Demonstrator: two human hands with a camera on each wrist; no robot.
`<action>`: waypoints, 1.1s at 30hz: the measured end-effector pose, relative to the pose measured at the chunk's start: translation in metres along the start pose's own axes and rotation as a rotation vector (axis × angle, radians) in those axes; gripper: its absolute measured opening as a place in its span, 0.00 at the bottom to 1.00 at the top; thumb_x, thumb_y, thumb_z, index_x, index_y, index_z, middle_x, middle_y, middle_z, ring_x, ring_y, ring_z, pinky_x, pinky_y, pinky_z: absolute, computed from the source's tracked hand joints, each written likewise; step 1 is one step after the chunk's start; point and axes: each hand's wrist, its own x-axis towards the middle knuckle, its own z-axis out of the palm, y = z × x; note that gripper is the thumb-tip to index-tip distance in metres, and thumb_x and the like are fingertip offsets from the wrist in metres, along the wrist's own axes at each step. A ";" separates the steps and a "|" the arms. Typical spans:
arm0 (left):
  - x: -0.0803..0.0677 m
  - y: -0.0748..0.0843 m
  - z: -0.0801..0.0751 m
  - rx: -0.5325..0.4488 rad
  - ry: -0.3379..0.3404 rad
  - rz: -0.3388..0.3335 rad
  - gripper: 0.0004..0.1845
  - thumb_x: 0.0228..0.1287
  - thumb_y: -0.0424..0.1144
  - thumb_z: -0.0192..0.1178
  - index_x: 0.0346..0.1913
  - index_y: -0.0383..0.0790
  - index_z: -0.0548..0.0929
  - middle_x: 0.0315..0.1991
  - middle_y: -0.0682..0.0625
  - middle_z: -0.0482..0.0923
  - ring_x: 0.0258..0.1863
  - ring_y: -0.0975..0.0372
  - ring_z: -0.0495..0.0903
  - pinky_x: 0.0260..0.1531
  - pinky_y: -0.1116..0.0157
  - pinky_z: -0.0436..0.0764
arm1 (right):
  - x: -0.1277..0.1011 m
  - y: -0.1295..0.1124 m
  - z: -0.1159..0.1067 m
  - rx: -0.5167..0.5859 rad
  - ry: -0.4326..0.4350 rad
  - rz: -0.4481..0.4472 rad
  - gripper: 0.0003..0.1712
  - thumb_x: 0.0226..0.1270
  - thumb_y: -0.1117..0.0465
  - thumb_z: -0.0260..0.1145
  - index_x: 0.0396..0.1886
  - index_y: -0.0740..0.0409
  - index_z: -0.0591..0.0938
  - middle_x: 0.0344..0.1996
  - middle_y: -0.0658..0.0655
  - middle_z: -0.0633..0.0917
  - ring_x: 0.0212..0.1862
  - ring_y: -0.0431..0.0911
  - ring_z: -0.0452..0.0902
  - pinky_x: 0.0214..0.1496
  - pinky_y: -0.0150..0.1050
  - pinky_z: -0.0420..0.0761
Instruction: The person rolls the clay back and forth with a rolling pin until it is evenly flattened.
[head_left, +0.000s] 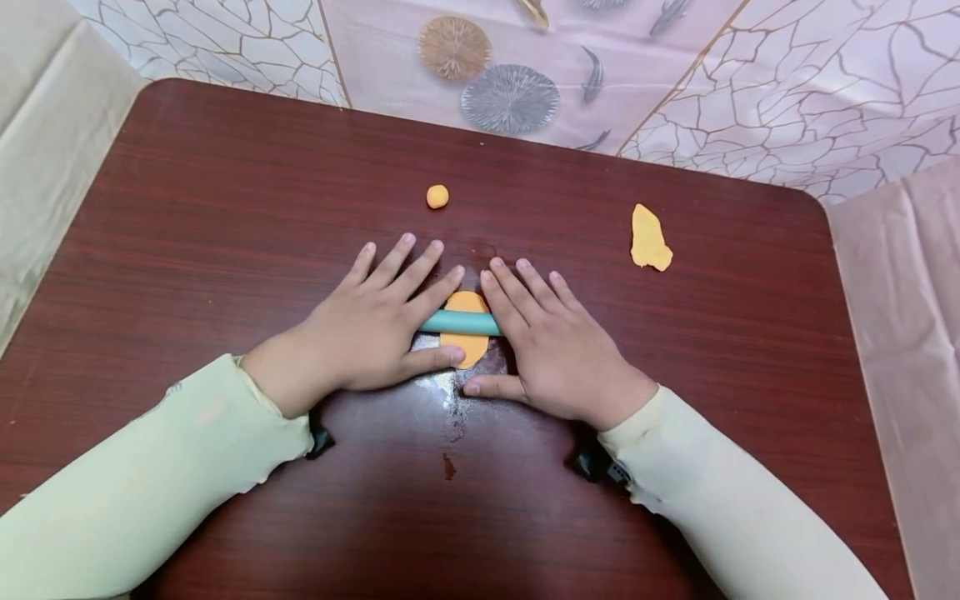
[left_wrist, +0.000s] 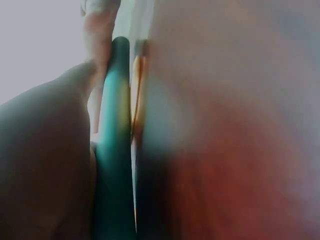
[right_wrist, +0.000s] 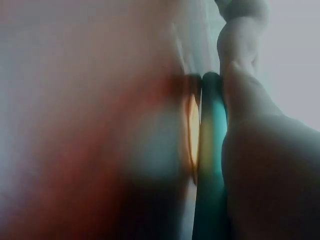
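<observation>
A teal rolling pin (head_left: pixel 461 322) lies across a flat oval of orange-yellow modelling dough (head_left: pixel 467 356) at the middle of the table. My left hand (head_left: pixel 360 325) covers the pin's left end, its fingers spread straight and its thumb tip over the dough's lower edge. Over the right end lies my right hand (head_left: pixel 558 346), also with straight fingers, its thumb pointing left below the dough. Both ends of the pin are hidden from above. In the left wrist view the pin (left_wrist: pixel 114 140) runs under the palm; the right wrist view shows the pin (right_wrist: pixel 212 150) against the hand likewise.
A small orange-yellow dough ball (head_left: pixel 437 197) sits beyond the hands. Farther right lies a thin, irregular dough piece (head_left: pixel 649 239). The dark red-brown table (head_left: pixel 225 183) has a whitish smear near the dough and meets a patterned cloth (head_left: pixel 750 108) at the back.
</observation>
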 end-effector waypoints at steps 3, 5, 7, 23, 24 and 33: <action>0.013 -0.005 -0.002 -0.028 0.011 -0.049 0.53 0.75 0.87 0.31 0.94 0.64 0.41 0.95 0.50 0.29 0.94 0.44 0.27 0.89 0.31 0.35 | 0.011 0.008 -0.003 0.017 -0.012 0.017 0.70 0.71 0.08 0.42 0.95 0.46 0.38 0.95 0.53 0.41 0.95 0.59 0.38 0.94 0.64 0.46; 0.022 -0.009 -0.004 -0.043 0.023 -0.076 0.52 0.76 0.86 0.28 0.94 0.64 0.39 0.95 0.51 0.26 0.94 0.44 0.25 0.88 0.31 0.33 | 0.018 0.015 -0.005 0.031 -0.019 0.032 0.68 0.73 0.09 0.42 0.95 0.46 0.39 0.95 0.53 0.40 0.95 0.59 0.38 0.94 0.64 0.46; 0.032 -0.013 -0.007 -0.055 0.032 -0.092 0.51 0.77 0.85 0.27 0.94 0.64 0.39 0.94 0.52 0.23 0.94 0.44 0.23 0.88 0.31 0.32 | 0.026 0.021 -0.006 0.046 -0.027 0.051 0.67 0.74 0.10 0.41 0.95 0.45 0.38 0.95 0.53 0.39 0.95 0.60 0.37 0.94 0.64 0.45; 0.062 -0.031 -0.018 -0.056 0.007 -0.148 0.44 0.84 0.77 0.24 0.93 0.65 0.36 0.94 0.49 0.20 0.92 0.43 0.18 0.87 0.30 0.27 | 0.059 0.045 -0.009 0.177 -0.070 0.118 0.47 0.87 0.23 0.27 0.95 0.37 0.39 0.95 0.52 0.38 0.95 0.59 0.31 0.95 0.63 0.42; 0.061 -0.030 -0.018 -0.051 0.003 -0.138 0.44 0.84 0.77 0.24 0.93 0.66 0.36 0.93 0.50 0.20 0.92 0.43 0.18 0.87 0.30 0.27 | 0.057 0.044 -0.009 0.175 -0.069 0.113 0.48 0.87 0.23 0.27 0.95 0.37 0.39 0.95 0.52 0.38 0.95 0.59 0.32 0.95 0.63 0.42; 0.028 -0.015 -0.009 0.004 0.022 -0.042 0.46 0.81 0.81 0.27 0.93 0.68 0.42 0.94 0.51 0.24 0.94 0.45 0.23 0.88 0.32 0.29 | 0.022 0.019 -0.002 0.104 -0.006 0.023 0.61 0.81 0.16 0.46 0.96 0.46 0.42 0.95 0.57 0.44 0.95 0.62 0.38 0.94 0.63 0.50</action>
